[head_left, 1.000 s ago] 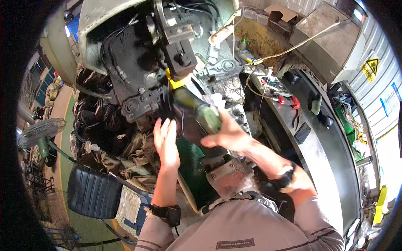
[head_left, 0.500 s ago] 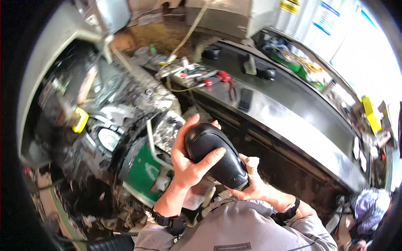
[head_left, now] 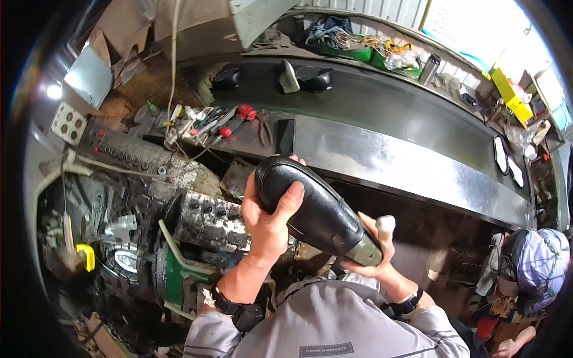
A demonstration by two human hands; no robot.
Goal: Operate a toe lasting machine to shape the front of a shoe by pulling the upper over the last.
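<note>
A black leather shoe upper [head_left: 310, 206], pulled over a shoe last, is held in front of my chest, toe up to the left and heel down to the right. The olive-grey end of the last [head_left: 366, 252] shows at the heel. My left hand [head_left: 267, 230] is closed around the toe part, thumb pressed on the leather, other fingers mostly hidden behind it. Around the heel end wraps my right hand [head_left: 377, 262], its thumb raised with a white covering [head_left: 386, 225] on the tip.
A grimy machine with a control panel [head_left: 125, 155] and green part [head_left: 185, 277] stands left. Ahead runs a metal-edged bench [head_left: 376, 161] with pliers [head_left: 265, 128], red-handled tools [head_left: 245, 112] and black shoe parts [head_left: 316, 80]. Another person [head_left: 537, 268] is at the right.
My view has swung to the right, bringing the other person and more of the bench in. The shoe is turned, showing more of its side and the last's end; both hands keep hold.
</note>
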